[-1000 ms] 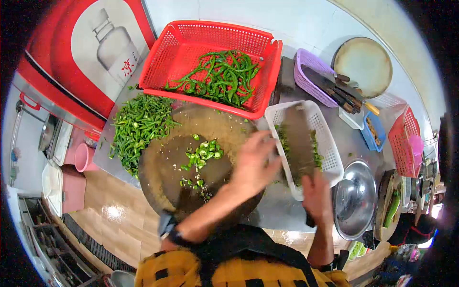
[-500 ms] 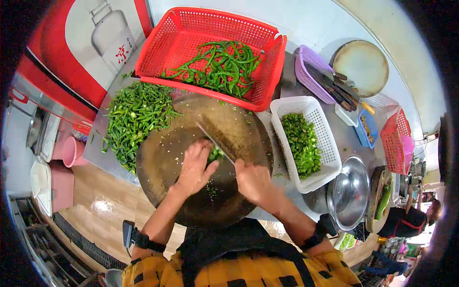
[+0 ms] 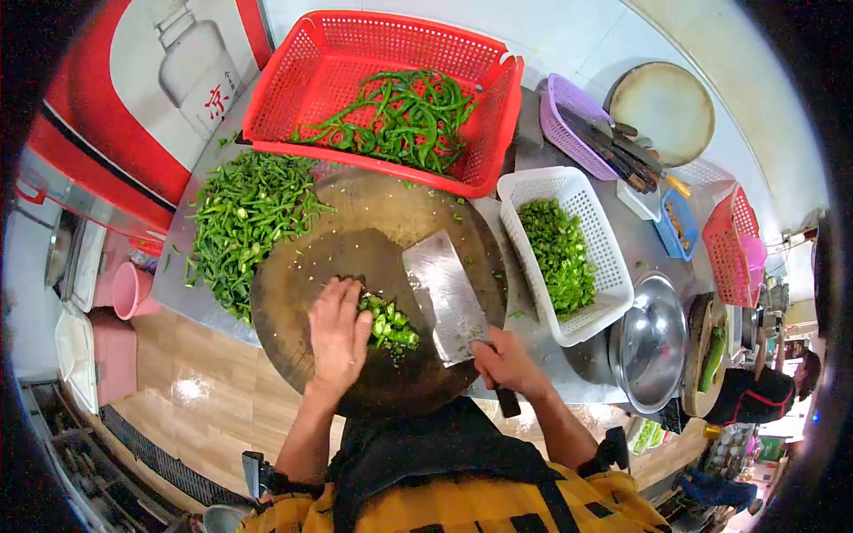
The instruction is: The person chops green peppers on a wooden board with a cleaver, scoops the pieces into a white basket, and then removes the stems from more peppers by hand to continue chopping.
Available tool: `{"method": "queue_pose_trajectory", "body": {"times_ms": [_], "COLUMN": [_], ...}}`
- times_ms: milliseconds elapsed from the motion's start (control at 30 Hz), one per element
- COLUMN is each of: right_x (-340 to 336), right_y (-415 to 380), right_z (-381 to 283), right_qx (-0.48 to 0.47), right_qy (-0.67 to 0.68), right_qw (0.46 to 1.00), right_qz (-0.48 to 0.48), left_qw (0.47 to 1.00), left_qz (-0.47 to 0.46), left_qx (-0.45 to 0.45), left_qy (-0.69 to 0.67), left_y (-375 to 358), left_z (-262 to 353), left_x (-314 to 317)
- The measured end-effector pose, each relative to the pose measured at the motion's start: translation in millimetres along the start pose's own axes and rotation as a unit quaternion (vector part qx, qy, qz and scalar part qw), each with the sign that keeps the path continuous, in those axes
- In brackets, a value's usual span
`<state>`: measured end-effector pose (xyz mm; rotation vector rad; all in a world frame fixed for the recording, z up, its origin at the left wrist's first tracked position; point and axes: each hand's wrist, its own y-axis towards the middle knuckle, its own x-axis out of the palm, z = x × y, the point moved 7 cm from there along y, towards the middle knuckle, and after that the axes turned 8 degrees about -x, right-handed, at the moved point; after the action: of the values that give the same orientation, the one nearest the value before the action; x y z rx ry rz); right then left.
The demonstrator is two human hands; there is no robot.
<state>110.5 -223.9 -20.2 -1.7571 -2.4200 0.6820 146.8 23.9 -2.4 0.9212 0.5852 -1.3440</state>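
Note:
A round wooden chopping board [image 3: 302,293] lies in front of me. My left hand [image 3: 338,336] rests flat on it, fingers apart, pushing against a small heap of chopped green peppers [image 3: 388,323]. My right hand [image 3: 506,361] grips the handle of a broad cleaver [image 3: 447,296], whose blade lies tilted on the board just right of the heap. A white basket [image 3: 593,235] to the right of the board holds chopped pepper pieces [image 3: 558,258].
A pile of whole green peppers [image 3: 246,218] lies left of the board. A red basket [image 3: 373,53] behind it holds more peppers. A purple basket [image 3: 569,111] with knives, a steel bowl [image 3: 650,342] and a round board [image 3: 665,111] stand to the right.
The cleaver came back from over the white basket to the board. My left hand gathered the leftover pieces into a heap and slid left; the blade now lies beside it.

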Motion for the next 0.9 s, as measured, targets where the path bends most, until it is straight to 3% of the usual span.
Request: {"method": "queue_pose_trajectory", "body": {"times_ms": [67, 133, 200, 300, 400, 467, 600, 633, 700, 733, 800, 867, 900], "right_x": [14.0, 43.1, 70.5, 94.0, 105.4, 99.1, 58.3, 30.4, -12.4, -28.9, -82.5, -121.3, -144.0], "right_y": [4.1, 10.2, 22.0, 33.2, 45.1, 38.5, 17.5, 8.6, -8.7, -13.9, -34.7, -56.0, -64.3], "right_z": [-0.8, 0.0, -6.9, -19.3, -18.2, -26.0, -19.2, -26.6, -24.7, -13.3, -40.8, -36.5, -25.4], "right_qx": [-0.027, 0.031, -0.095, -0.031, -0.111, -0.096, -0.109, -0.254, -0.238, -0.082, -0.133, -0.055, -0.129], "right_qy": [-0.016, -0.038, -0.032, 0.047, 0.086, 0.117, 0.156, 0.023, -0.006, 0.100, 0.048, 0.037, -0.047], "right_qw": [0.999, 0.997, 0.992, 0.997, 0.989, 0.987, 0.982, 0.960, 0.949, 0.975, 0.956, 0.958, 0.915], "right_qz": [-0.011, -0.066, -0.073, -0.050, -0.039, -0.056, 0.008, 0.117, 0.205, 0.178, 0.258, 0.280, 0.379], "left_qw": [0.999, 0.997, 0.999, 0.991, 0.981, 0.979, 0.977, 0.976, 0.969, 0.963, 0.946, 0.926, 0.933], "left_qz": [-0.001, -0.023, 0.006, 0.071, 0.109, 0.111, 0.084, 0.073, 0.054, 0.046, 0.031, 0.052, 0.033], "left_qx": [-0.009, -0.019, -0.046, -0.065, -0.054, -0.065, -0.006, 0.005, 0.036, 0.055, 0.100, 0.170, 0.170], "left_qy": [-0.042, -0.064, -0.029, -0.092, -0.148, -0.160, -0.196, -0.205, -0.237, -0.259, -0.306, -0.332, -0.315], "left_y": [-7.6, -10.6, -14.3, -11.1, -5.9, -2.7, 17.0, 25.2, 43.5, 52.3, 68.3, 81.2, 84.1], "left_z": [9.3, 15.9, 16.8, 17.3, 20.9, 29.7, 84.9, 107.4, 154.4, 177.5, 220.9, 256.0, 270.3], "left_x": [7.3, 14.8, 22.0, 19.7, 18.0, 16.8, 27.9, 31.5, 44.7, 53.5, 77.0, 106.2, 116.9]}}
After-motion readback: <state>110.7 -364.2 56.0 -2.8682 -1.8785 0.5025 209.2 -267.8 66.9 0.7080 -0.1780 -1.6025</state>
